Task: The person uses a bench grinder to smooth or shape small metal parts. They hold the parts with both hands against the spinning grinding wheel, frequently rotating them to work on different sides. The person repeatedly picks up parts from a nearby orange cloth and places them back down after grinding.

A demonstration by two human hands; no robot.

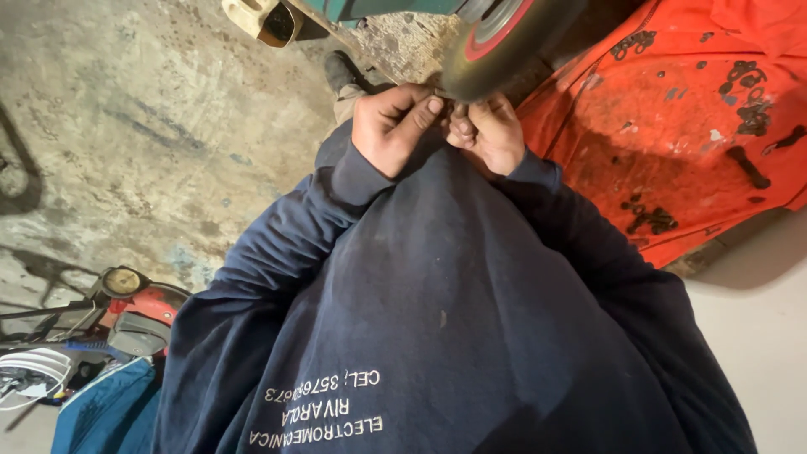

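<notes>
Two arms in dark blue sleeves (277, 252) reach forward from the body, bent at the elbows, and the hands meet close together just under a round grinding wheel (496, 42). An orange metal sheet (672, 126), big and spotted with dark marks, lies to the right of the hands. Grey concrete floor (151, 126) fills the left side, and a red machine with a round cap (126, 294) sits low on the left.

The left hand (393, 126) is curled, knuckles up, with the thumb pressed along the first finger as if pinching. The right hand (487, 133) is curled too, its fingers bent in toward the left hand. Both hands pinch a very small part (450, 108) between their fingertips. It sits right at the bottom edge of the wheel, between the two thumbs. It is too small and hidden to tell what it is.
</notes>
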